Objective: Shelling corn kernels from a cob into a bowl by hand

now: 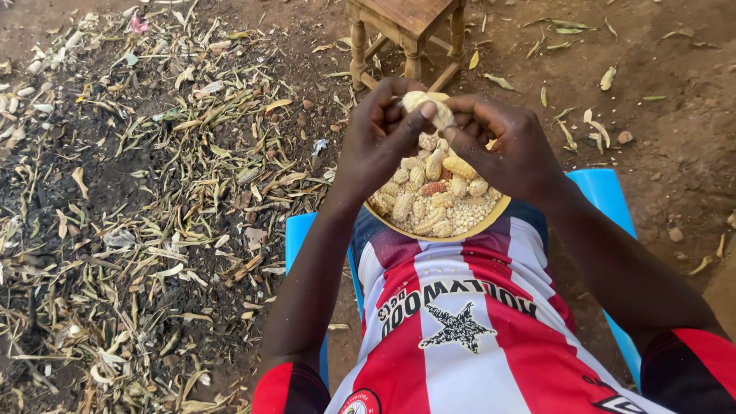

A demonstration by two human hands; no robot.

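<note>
A wooden stool [409, 23] stands on bare brown dirt ground [675, 138] at the top of the view, only its seat edge and legs showing. Left of it, a wide spread of dry husks and leaves [153, 199] covers dark, ashy soil. A blue plastic chair [606, 192] shows on both sides of a red-and-white striped shirt [460, 337].

stool [410, 17] – worn matt wood | chair [606, 192] – smooth blue plastic | shirt [460, 337] – glossy cloth | ground [675, 138] – rough dry dirt
</note>
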